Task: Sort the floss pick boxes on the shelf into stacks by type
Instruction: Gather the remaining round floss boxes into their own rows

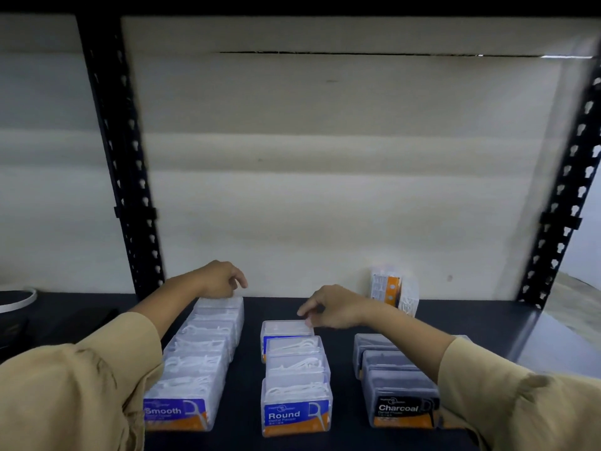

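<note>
1. Right hand (pixel 335 307): thumb and fingertips are closed on the far right edge of the rearmost Round box (pixel 284 328), a pinch grip. The wrist reaches in from the right, above the dark boxes.
2. The rearmost Round box sits on the shelf (pixel 250 369) at the far end of the middle row, set slightly left of the boxes in front of it.
3. Round row (pixel 296 415): clear boxes with white picks inside run from near to far. The nearest one shows a blue and orange label reading "Round".
4. Left hand (pixel 218 279): the fingers curl downward over the far end of the left row. Blur hides whether the fingertips touch or hold the farthest Smooth box (pixel 221 304), so I cannot tell the grip.
5. Smooth row (pixel 177 413): clear boxes lie in a line running from near to far and angling right, with the nearest labelled "Smooth".
6. Charcoal row (pixel 400 405): dark grey boxes lie to the right of the Round row, partly under the right forearm. The nearest is labelled "Charcoal".
7. The three rows lie apart from one another, with bare shelf between them.
8. Upright box (pixel 392 289): a clear box with an orange label stands on end at the far edge, against the back board (pixel 325 157), beyond the right hand. Its type wording is unreadable.
9. Black perforated uprights (pixel 126 157) (pixel 566 190) flank the bay.
10. A white curved rim (pixel 19 299) shows at the far left edge.
11. Both arms wear tan sleeves (pixel 65 385).
</note>
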`<move>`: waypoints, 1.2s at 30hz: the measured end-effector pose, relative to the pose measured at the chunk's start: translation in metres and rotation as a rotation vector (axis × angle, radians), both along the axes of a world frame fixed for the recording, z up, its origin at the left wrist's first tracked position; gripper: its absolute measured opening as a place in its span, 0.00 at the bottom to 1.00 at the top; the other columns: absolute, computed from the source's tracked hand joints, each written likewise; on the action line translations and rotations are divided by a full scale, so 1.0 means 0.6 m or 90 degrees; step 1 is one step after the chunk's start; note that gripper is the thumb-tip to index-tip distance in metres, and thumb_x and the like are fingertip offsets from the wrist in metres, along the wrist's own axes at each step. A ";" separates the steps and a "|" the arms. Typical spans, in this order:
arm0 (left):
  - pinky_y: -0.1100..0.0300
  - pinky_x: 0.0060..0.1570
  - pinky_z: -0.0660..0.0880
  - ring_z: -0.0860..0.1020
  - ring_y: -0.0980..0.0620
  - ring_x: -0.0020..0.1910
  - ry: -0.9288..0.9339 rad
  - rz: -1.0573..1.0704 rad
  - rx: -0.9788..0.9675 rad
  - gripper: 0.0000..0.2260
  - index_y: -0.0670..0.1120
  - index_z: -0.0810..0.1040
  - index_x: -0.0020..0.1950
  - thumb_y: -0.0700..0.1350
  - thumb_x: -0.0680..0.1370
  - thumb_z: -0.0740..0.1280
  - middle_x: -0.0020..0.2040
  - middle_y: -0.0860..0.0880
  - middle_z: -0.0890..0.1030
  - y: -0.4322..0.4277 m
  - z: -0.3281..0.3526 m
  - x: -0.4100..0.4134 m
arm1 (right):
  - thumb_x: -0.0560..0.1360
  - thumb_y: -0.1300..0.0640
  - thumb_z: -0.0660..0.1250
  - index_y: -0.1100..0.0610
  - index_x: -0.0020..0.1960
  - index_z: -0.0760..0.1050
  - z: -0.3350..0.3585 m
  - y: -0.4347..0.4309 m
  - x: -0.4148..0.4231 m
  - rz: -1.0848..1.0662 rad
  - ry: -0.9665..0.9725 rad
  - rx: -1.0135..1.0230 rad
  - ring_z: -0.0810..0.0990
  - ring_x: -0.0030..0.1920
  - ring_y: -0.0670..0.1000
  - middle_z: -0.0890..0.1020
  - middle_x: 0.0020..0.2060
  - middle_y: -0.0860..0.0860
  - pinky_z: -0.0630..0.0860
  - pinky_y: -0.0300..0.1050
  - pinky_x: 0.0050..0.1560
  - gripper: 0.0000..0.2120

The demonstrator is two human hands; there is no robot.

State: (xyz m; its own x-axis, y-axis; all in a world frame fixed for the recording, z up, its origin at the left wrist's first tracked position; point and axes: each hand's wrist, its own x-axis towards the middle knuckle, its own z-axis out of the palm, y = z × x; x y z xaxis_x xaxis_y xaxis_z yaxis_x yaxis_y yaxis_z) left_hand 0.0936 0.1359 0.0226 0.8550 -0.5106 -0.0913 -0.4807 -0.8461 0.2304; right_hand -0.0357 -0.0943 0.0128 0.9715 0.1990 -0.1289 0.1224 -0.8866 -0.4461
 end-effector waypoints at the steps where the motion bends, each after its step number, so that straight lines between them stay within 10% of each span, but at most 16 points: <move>1: 0.64 0.56 0.70 0.76 0.51 0.56 -0.018 -0.014 -0.028 0.16 0.48 0.78 0.61 0.36 0.76 0.63 0.59 0.47 0.78 -0.012 0.000 -0.005 | 0.77 0.56 0.64 0.55 0.62 0.76 0.003 -0.007 -0.005 -0.009 -0.034 -0.008 0.76 0.58 0.49 0.79 0.60 0.52 0.68 0.35 0.55 0.14; 13: 0.56 0.57 0.75 0.76 0.51 0.49 -0.083 -0.145 -0.201 0.17 0.49 0.77 0.62 0.37 0.75 0.61 0.58 0.47 0.78 -0.213 0.012 -0.075 | 0.76 0.54 0.63 0.51 0.58 0.77 0.033 -0.163 -0.047 -0.181 -0.219 -0.146 0.70 0.46 0.47 0.77 0.55 0.51 0.71 0.43 0.52 0.12; 36: 0.50 0.62 0.71 0.66 0.45 0.67 -0.190 -0.214 -0.052 0.23 0.48 0.67 0.71 0.41 0.76 0.63 0.67 0.45 0.69 -0.487 -0.030 -0.068 | 0.71 0.45 0.69 0.49 0.69 0.65 -0.018 -0.300 -0.014 -0.287 -0.121 -0.195 0.66 0.67 0.56 0.69 0.65 0.53 0.71 0.52 0.61 0.29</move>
State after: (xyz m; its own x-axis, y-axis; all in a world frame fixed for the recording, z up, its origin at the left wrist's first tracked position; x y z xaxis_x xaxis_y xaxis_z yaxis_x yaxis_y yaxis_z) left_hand 0.0527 -0.1565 0.0046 0.6232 -0.7596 0.1864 -0.7811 -0.6164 0.0997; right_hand -0.0441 -0.2743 0.0020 0.9632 -0.2597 0.0698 -0.2453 -0.9549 -0.1676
